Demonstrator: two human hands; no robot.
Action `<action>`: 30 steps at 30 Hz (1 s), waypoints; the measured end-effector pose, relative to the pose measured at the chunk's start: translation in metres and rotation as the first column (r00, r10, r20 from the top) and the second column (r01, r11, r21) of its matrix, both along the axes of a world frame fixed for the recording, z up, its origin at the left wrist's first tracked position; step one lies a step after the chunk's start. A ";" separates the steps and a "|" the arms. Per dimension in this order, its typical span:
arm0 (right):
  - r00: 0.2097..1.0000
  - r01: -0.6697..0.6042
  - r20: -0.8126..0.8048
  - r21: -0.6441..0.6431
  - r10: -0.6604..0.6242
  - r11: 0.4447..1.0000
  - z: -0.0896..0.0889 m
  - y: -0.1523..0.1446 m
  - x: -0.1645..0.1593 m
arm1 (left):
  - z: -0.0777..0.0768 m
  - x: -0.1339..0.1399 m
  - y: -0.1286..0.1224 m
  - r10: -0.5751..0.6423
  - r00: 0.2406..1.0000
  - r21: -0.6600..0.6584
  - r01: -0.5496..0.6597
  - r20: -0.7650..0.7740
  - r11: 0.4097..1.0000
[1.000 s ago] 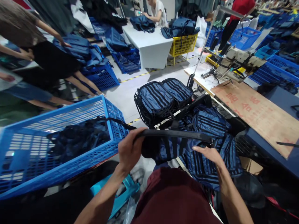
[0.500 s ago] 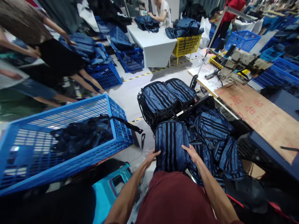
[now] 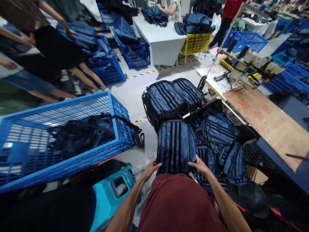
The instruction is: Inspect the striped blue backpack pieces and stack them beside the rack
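A blue backpack panel (image 3: pixel 177 145) with black vertical stripes lies face up right in front of my body. My left hand (image 3: pixel 152 167) grips its lower left edge, thumb on top. On the lower right edge my right hand (image 3: pixel 198 165) has the same kind of hold, fingers partly hidden beneath. Just beyond lie two stacks of similar striped pieces, a left stack (image 3: pixel 165 98) and a right stack (image 3: pixel 188 91). To the right, a loose heap of striped pieces (image 3: pixel 218 130) lies close beside the panel I hold.
A large blue crate (image 3: pixel 72 166) with dark straps stands at left. A turquoise plastic stool (image 3: pixel 108 190) is near my left arm. On the right are a sewing machine (image 3: pixel 258 64) and a wooden board (image 3: pixel 263 119). People work beyond the crate and at a white table (image 3: pixel 156 35).
Both hands have slid down the panel's sides toward my body, the right one more. The panel appears slightly farther left, and the whole view has shifted a little.
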State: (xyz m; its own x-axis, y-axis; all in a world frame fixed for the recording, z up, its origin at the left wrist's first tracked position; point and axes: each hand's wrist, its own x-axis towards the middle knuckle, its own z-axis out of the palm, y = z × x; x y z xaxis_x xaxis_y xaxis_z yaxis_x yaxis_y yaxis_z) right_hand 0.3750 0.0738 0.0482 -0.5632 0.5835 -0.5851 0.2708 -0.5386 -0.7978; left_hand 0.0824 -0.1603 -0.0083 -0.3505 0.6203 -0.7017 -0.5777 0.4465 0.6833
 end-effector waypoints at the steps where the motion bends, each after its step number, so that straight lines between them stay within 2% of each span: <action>1: 0.998 0.051 0.041 0.038 -0.053 0.998 -0.008 0.004 -0.008 | -0.002 0.000 0.004 0.012 1.000 0.007 -0.012 0.001 1.000; 4: 0.962 0.203 0.165 0.106 -0.219 0.973 -0.036 0.018 -0.036 | -0.005 0.001 0.015 0.035 0.999 0.034 -0.035 0.021 0.999; 7: 0.914 0.303 0.244 0.119 -0.323 0.946 -0.060 0.025 -0.060 | -0.001 0.001 0.013 0.017 0.998 0.060 -0.021 0.058 0.998; 11: 0.885 0.380 0.264 0.061 -0.383 0.923 -0.074 0.025 -0.071 | 0.005 0.007 -0.002 0.001 0.986 0.123 -0.021 0.165 0.992; 14: 0.901 0.391 0.210 -0.014 -0.379 0.920 -0.072 0.025 -0.069 | 0.002 0.015 -0.003 0.086 0.981 0.122 -0.108 0.173 0.987; 18: 0.945 0.328 0.056 -0.107 -0.323 0.939 -0.056 0.022 -0.060 | -0.007 0.024 0.012 0.203 0.972 0.107 -0.216 0.122 0.971; 24: 0.966 0.242 -0.061 -0.147 -0.253 0.959 -0.033 0.007 -0.037 | -0.016 0.037 0.021 0.325 0.944 0.034 -0.327 0.048 0.944; 27: 0.969 0.232 -0.056 -0.142 -0.241 0.962 -0.035 0.003 -0.033 | -0.018 0.037 0.021 0.343 0.939 -0.018 -0.342 0.012 0.939; 30: 0.969 0.248 0.026 -0.126 -0.247 0.960 -0.047 0.001 -0.038 | -0.023 0.033 0.026 0.337 0.941 -0.105 -0.339 -0.037 0.935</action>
